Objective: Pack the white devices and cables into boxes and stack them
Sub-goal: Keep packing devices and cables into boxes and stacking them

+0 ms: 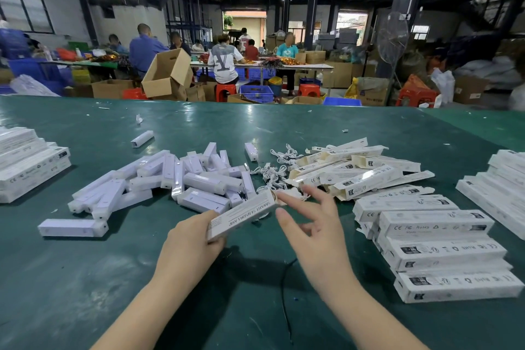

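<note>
At a green desk (85, 278) in a busy workshop, a person's left hand (189, 239) grips one end of a white box (241, 214) printed with "SMART SENSOR LAMP", fingers curled round it, holding it just above the desk's middle. The right hand (315, 231) hovers beside the box's far end, fingers (292, 202) spread wide and holding nothing. Behind the box, toward the desk's centre, lies a loose heap of white devices (176, 182), with a tangle of white cables (272, 170) just to its right and a pile of open boxes (355, 170) beyond that. Closed boxes are stacked near the right edge (443, 247) and at the left edge (25, 162). Other workers sit at tables in the background.
</note>
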